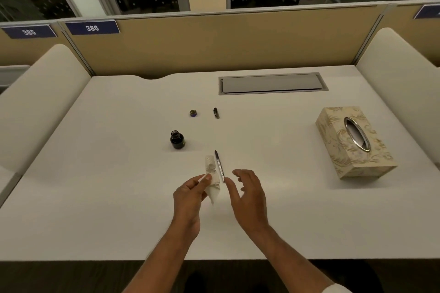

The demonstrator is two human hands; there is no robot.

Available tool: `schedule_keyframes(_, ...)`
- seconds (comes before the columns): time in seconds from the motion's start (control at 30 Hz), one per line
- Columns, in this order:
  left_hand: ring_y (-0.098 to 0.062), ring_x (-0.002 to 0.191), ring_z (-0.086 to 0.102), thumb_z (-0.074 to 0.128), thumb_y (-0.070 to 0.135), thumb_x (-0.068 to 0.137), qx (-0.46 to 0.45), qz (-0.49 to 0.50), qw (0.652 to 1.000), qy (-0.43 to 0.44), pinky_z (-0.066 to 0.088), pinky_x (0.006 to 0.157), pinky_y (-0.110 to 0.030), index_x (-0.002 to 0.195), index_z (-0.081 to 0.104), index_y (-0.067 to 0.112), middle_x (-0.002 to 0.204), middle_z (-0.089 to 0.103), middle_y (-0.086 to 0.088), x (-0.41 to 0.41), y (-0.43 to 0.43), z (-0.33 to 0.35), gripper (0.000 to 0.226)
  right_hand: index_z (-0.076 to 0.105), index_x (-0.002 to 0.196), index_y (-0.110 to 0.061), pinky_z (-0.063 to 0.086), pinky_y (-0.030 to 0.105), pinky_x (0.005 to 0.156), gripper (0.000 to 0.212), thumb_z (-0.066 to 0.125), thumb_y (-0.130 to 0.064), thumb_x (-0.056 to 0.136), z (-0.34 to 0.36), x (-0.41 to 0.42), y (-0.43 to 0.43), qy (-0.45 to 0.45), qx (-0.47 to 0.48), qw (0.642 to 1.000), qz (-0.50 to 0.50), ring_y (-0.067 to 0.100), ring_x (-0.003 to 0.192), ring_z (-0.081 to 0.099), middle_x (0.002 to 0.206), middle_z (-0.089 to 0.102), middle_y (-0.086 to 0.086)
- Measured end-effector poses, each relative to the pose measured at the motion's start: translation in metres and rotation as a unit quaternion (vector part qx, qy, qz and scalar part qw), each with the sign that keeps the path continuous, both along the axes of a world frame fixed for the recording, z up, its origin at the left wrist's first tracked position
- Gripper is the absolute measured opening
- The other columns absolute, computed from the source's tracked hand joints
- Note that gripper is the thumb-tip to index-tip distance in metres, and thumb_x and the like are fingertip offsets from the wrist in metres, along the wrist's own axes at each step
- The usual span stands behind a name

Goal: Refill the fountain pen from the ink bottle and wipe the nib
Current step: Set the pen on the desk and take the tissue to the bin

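The fountain pen (219, 166) lies on the white desk (95, 173), nib pointing away from me, uncapped. My left hand (190, 194) pinches a crumpled white tissue (212, 178) just left of the pen. My right hand (247, 194) hovers open beside the pen's near end, fingers spread, holding nothing. The dark ink bottle (177, 139) stands open farther back on the left. Its round cap (193, 113) and the black pen cap (216, 113) lie behind it.
A patterned tissue box (352, 141) sits at the right. A grey cable hatch (271, 83) is set into the desk's far side. Beige partition walls and padded side panels enclose the desk. The near edge runs just under my forearms.
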State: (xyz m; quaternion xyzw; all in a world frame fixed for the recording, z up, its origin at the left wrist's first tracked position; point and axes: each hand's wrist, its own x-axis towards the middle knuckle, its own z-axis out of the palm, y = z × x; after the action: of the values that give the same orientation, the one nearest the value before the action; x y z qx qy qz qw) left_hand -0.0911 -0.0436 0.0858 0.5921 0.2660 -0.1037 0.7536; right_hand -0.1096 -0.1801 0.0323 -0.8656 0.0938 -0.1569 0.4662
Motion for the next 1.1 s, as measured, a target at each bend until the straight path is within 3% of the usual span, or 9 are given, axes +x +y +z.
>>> schedule_keyframes(0.1,-0.032,0.109,0.072,0.072,0.014,0.091,-0.037,-0.008,0.999,-0.007,0.055,0.100,-0.042,0.109,0.075,0.001,0.111,0.078,-0.015,-0.018,-0.014,0.011,0.022,0.063,0.118,-0.024,0.051,0.018,0.082,0.024,0.062,-0.035,0.097,0.028,-0.018,-0.006,-0.012,0.066,0.998,0.018,0.005,0.106,0.061,0.113,0.065,-0.014)
schedule_keyframes(0.23,-0.032,0.109,0.073,0.069,0.014,0.093,-0.068,-0.032,0.997,-0.024,0.055,0.101,-0.043,0.113,0.074,0.000,0.112,0.078,-0.016,-0.042,-0.030,0.029,0.025,0.066,0.115,-0.027,0.053,0.019,0.080,0.020,0.062,-0.036,0.097,0.057,-0.044,-0.014,0.002,0.135,0.990,0.029,0.003,0.100,0.064,0.105,0.069,-0.017)
schedule_keyframes(0.37,-0.029,0.109,0.074,0.069,0.015,0.092,-0.080,-0.061,0.994,-0.040,0.055,0.101,-0.042,0.115,0.074,0.002,0.113,0.078,-0.015,-0.068,-0.041,0.040,0.027,0.069,0.106,-0.032,0.053,0.012,0.074,0.013,0.065,-0.037,0.095,0.078,-0.074,-0.017,0.011,0.196,0.980,0.024,-0.001,0.095,0.065,0.100,0.071,-0.020)
schedule_keyframes(0.57,-0.029,0.111,0.073,0.071,0.013,0.090,-0.128,-0.089,0.987,-0.032,0.053,0.103,-0.042,0.117,0.073,0.002,0.116,0.077,-0.017,-0.107,-0.042,0.045,0.029,0.071,0.108,-0.029,0.057,0.020,0.077,0.017,0.068,-0.037,0.093,0.088,-0.121,-0.017,0.024,0.257,0.966,-0.011,0.001,0.096,0.067,0.101,0.074,-0.015)
schedule_keyframes(0.83,-0.028,0.112,0.072,0.071,0.014,0.091,-0.149,-0.137,0.979,-0.017,0.052,0.105,-0.044,0.112,0.075,0.006,0.112,0.078,-0.014,-0.179,-0.043,0.044,0.023,0.073,0.104,-0.028,0.059,0.026,0.080,0.012,0.069,-0.032,0.093,0.089,-0.199,-0.009,0.031,0.282,0.956,-0.077,0.006,0.093,0.069,0.096,0.075,-0.010)
schedule_keyframes(1.1,-0.018,0.112,0.072,0.074,0.016,0.089,-0.063,-0.200,0.977,-0.037,0.050,0.108,-0.045,0.108,0.078,0.010,0.109,0.080,-0.005,-0.232,-0.066,0.021,0.021,0.074,0.104,-0.026,0.055,0.020,0.075,0.013,0.068,-0.021,0.094,0.075,-0.262,-0.045,0.041,0.249,0.961,-0.111,0.002,0.087,0.069,0.089,0.075,-0.011)
